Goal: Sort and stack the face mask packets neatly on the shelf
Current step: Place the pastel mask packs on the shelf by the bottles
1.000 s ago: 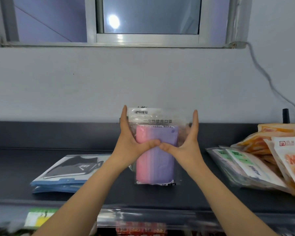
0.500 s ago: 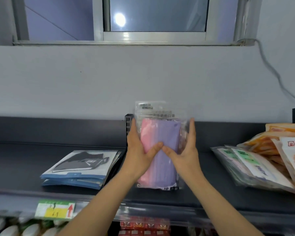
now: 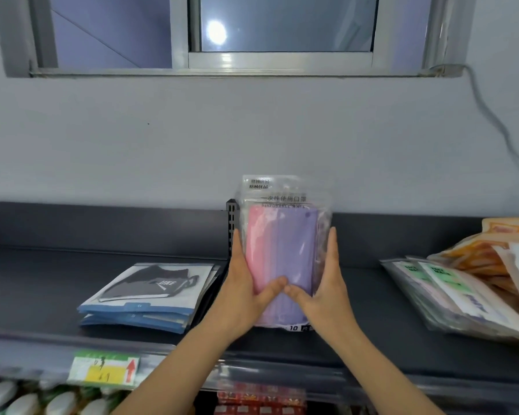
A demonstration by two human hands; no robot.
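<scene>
A bundle of clear face mask packets (image 3: 291, 244) with pink and purple masks inside stands upright on the dark shelf (image 3: 42, 295), near its middle. My left hand (image 3: 246, 292) holds the bundle's left side and my right hand (image 3: 324, 292) holds its right side. On each hand the fingers run straight up along the edge and the thumb lies across the front. The two thumb tips nearly meet low on the packets. The bundle's back is hidden.
A flat stack of blue-edged packets (image 3: 150, 292) picturing a black mask lies to the left. A slumped pile of green-labelled packets (image 3: 450, 295) and orange packets (image 3: 492, 250) lies at the right. A black slotted upright (image 3: 231, 217) stands behind the bundle. A price label (image 3: 105, 369) hangs on the shelf's front edge.
Both hands have slid lower along the sides of the bundle, so more of its top shows above the fingertips. The view has shifted, and the lower shelf's goods now show.
</scene>
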